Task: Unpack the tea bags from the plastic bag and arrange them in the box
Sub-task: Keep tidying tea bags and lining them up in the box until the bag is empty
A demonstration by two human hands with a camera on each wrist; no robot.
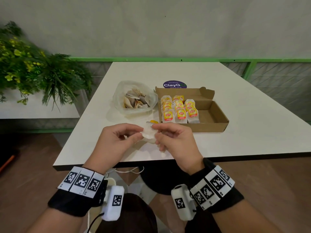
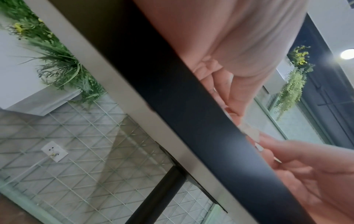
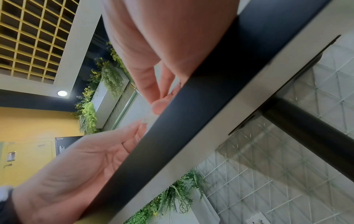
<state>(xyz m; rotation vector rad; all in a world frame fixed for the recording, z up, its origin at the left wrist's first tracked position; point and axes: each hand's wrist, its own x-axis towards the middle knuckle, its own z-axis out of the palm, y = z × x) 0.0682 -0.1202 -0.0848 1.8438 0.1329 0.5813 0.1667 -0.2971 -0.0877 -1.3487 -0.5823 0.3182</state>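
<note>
Above the table (image 1: 218, 142), both hands pinch one tea bag (image 1: 149, 133) in their fingers; only the head view shows the box (image 1: 217, 111).

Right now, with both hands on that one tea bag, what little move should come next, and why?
Probably carry the tea bag to the cardboard box and stand it in the shorter third row. Both the left hand and right hand pinch it above the table. The box holds three rows with yellow tags up, its right part is bare, and the plastic bag still holds more.
</note>
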